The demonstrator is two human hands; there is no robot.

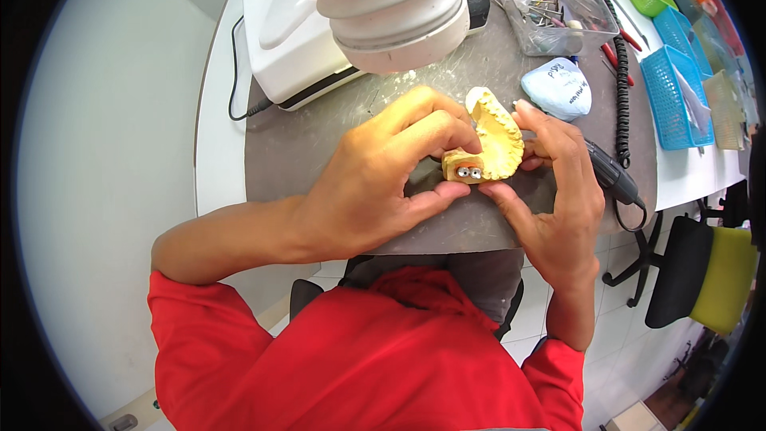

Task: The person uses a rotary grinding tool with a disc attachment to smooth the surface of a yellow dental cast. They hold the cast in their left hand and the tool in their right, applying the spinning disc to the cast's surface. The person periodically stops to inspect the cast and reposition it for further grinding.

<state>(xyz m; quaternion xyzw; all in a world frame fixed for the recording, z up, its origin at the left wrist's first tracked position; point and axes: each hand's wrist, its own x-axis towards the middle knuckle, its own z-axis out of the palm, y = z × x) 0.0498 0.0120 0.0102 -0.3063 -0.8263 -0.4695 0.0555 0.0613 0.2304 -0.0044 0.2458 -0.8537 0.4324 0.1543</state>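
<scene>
A yellow plaster dental cast [503, 140] is held up between both hands above the worktop. It shows a curved row of teeth, and two round silver metal pieces [469, 172] sit in the block at its near left end. My left hand [391, 164] pinches that block, thumb at its lower edge and fingers over the top. My right hand [558, 172] grips the cast's right side, thumb below and fingertips along the outer edge. A black handpiece [613, 174] lies just behind the right hand; its front end is hidden there.
A ribbed white hose [391, 8] hangs over the grey work mat [319, 136], in front of a white machine [295, 40]. Beyond the cast are a pale blue lump [557, 89] and a clear tool bin [550, 4]. At right are a coiled cord [622, 104] and blue baskets [670, 96].
</scene>
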